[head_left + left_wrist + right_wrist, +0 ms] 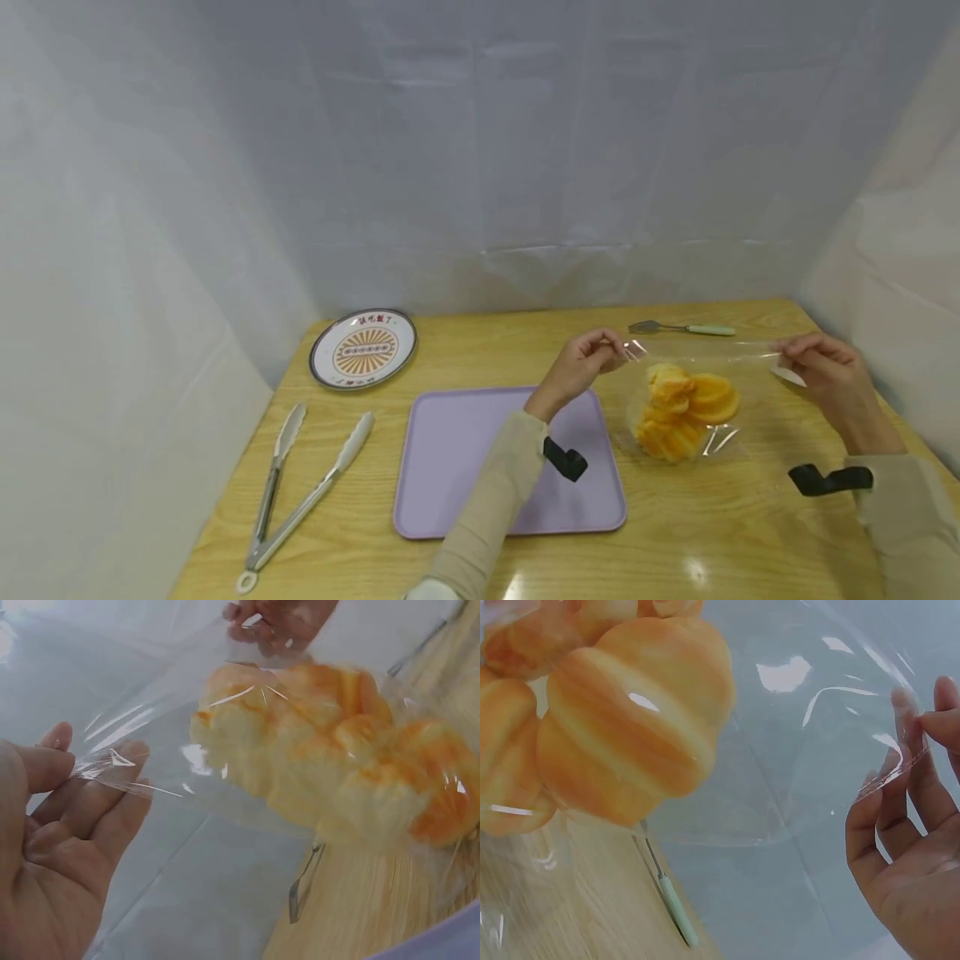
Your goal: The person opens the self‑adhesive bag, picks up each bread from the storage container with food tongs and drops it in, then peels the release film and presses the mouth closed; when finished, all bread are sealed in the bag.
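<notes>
Between both hands hangs a clear plastic bag (pixel 757 392) with several golden bread rolls (pixel 678 408) inside. My left hand (pixel 581 367) pinches one upper corner of the bag between thumb and fingers. At the opposite corner my right hand (pixel 828 379) pinches the film the same way. The left wrist view shows the bag's edge bunched at the left thumb (pixel 49 766), the bread (pixel 330 750) lying to its right. In the right wrist view, film stretches from the right fingers (pixel 907 772) to a ridged roll (pixel 630 720).
A lilac tray (pixel 450 467) lies left of the bag, partly under the left forearm. Metal tongs (pixel 307 500) lie spread at the left, below a patterned plate (pixel 363 349). Behind the bag is a green-handled utensil (pixel 708 330); a white object (pixel 787 377) shows beside the right hand.
</notes>
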{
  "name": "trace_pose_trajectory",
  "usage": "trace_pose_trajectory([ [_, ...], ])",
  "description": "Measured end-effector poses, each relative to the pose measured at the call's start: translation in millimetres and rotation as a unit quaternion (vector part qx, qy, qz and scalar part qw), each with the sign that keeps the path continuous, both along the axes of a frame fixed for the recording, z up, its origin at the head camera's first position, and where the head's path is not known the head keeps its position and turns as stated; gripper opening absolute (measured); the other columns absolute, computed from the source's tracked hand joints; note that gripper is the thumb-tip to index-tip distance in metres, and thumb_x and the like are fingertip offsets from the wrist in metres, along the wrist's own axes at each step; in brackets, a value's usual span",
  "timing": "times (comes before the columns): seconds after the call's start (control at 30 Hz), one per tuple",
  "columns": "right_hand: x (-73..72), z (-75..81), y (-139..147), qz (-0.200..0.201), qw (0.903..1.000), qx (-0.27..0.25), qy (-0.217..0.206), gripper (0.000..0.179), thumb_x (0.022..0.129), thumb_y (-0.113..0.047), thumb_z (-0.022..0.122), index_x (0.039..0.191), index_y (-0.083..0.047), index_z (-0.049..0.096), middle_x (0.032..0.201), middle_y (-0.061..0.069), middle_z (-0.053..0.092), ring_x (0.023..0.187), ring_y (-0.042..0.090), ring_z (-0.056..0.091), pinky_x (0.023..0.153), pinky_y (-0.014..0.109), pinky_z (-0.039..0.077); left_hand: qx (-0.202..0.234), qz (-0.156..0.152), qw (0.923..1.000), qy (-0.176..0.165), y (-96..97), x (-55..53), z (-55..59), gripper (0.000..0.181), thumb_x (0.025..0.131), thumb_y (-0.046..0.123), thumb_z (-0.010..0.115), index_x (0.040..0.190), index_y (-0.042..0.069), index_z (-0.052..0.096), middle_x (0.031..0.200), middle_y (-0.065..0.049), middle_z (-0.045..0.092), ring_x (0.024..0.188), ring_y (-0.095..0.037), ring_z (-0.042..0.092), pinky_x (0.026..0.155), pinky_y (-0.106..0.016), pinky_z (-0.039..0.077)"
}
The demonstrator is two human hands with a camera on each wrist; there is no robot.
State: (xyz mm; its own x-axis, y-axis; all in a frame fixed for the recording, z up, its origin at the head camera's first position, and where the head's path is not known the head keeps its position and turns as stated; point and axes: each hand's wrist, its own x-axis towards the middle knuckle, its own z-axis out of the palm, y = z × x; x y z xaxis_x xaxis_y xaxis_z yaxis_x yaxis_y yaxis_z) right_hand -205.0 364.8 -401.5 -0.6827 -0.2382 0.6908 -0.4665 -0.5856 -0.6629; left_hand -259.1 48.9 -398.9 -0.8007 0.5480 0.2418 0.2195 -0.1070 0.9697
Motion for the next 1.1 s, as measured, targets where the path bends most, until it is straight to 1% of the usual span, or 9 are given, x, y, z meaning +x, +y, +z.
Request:
trace_pose_trajectory([
  [0.23,5.8,2.1,3,-0.148,0.9832,0.106,-0.009,0.036,0.097,0.017,0.034,0.094,0.005,0.067,0.105,0.005,0.074,0.096,0.011,0.067,0.081,0.017,0.053,-0.022,0.010,0.9992,0.033,0.4,0.1,-2.0,0.022,0.103,0.007,0.044,0.096,-0.010,0.056,0.116,-0.026,0.062,0.120,-0.034,0.061,0.099,-0.026,0.050],
  [0.47,4.3,4.7,-1,-0.190,0.9744,0.120,-0.003,0.040,0.099,0.014,0.028,0.092,0.007,0.066,0.096,0.004,0.075,0.092,0.011,0.069,0.079,0.018,0.051,0.008,0.026,0.9960,0.085,4.4,5.2,-5.1,0.019,0.098,0.005,0.051,0.088,-0.010,0.057,0.108,-0.032,0.066,0.108,-0.040,0.065,0.087,-0.020,0.053],
  [0.6,8.3,9.3,-6,-0.252,0.9534,0.157,-0.053,0.027,0.095,0.015,0.045,0.097,0.001,0.067,0.093,-0.003,0.075,0.088,0.006,0.069,0.079,0.012,0.051,0.019,0.076,0.9924,0.095,10.1,9.3,-6.6,0.020,0.090,0.005,0.067,0.079,-0.006,0.055,0.101,-0.029,0.070,0.097,-0.037,0.070,0.078,-0.020,0.057],
  [0.7,9.5,12.7,-9,-0.338,0.9072,0.243,-0.063,0.030,0.089,0.013,0.059,0.109,-0.008,0.067,0.092,-0.014,0.071,0.083,-0.001,0.065,0.078,0.007,0.048,0.024,0.098,0.9911,0.086,15.0,12.2,-6.4,0.022,0.088,0.003,0.070,0.078,-0.005,0.053,0.099,-0.028,0.071,0.096,-0.035,0.071,0.078,-0.021,0.058],
  [0.77,9.6,16.8,-14,-0.402,0.8578,0.319,-0.031,0.031,0.088,0.006,0.064,0.115,-0.011,0.066,0.098,-0.025,0.065,0.087,-0.006,0.058,0.083,0.004,0.039,0.026,0.096,0.9913,0.086,17.7,14.1,-5.8,0.019,0.088,0.002,0.069,0.081,-0.006,0.053,0.101,-0.028,0.071,0.096,-0.036,0.071,0.079,-0.022,0.057],
  [0.87,8.3,26.8,-29,-0.478,0.7675,0.421,0.070,0.029,0.087,-0.012,0.072,0.114,-0.006,0.067,0.105,-0.017,0.061,0.097,0.007,0.051,0.096,0.027,0.031,0.019,0.084,0.9921,0.091,20.1,17.3,-3.6,0.016,0.089,0.002,0.068,0.085,-0.007,0.055,0.102,-0.027,0.071,0.098,-0.035,0.071,0.081,-0.021,0.057],
  [0.93,7.0,34.9,-43,-0.482,0.7387,0.451,0.137,0.036,0.083,-0.022,0.077,0.111,-0.001,0.068,0.110,-0.003,0.064,0.104,0.022,0.050,0.097,0.044,0.028,0.013,0.076,0.9915,0.104,21.5,19.0,-2.4,0.015,0.089,0.002,0.067,0.086,-0.007,0.056,0.103,-0.027,0.071,0.098,-0.035,0.071,0.081,-0.021,0.057],
  [1.0,4.7,41.8,-58,-0.461,0.7249,0.475,0.191,0.039,0.080,-0.026,0.079,0.107,0.000,0.070,0.108,0.015,0.067,0.103,0.037,0.052,0.092,0.058,0.031,0.007,0.072,0.9899,0.122,22.2,20.6,-0.9,0.014,0.090,0.002,0.066,0.087,-0.007,0.056,0.103,-0.026,0.071,0.098,-0.034,0.071,0.081,-0.019,0.056],
  [1.1,2.5,50.0,-77,-0.415,0.7062,0.531,0.217,0.026,0.077,-0.022,0.081,0.097,-0.007,0.074,0.095,0.014,0.072,0.091,0.034,0.060,0.082,0.053,0.044,0.002,0.072,0.9869,0.144,24.0,22.2,-0.3,0.015,0.090,0.003,0.067,0.097,-0.005,0.057,0.102,-0.025,0.072,0.094,-0.033,0.072,0.078,-0.017,0.056],
])
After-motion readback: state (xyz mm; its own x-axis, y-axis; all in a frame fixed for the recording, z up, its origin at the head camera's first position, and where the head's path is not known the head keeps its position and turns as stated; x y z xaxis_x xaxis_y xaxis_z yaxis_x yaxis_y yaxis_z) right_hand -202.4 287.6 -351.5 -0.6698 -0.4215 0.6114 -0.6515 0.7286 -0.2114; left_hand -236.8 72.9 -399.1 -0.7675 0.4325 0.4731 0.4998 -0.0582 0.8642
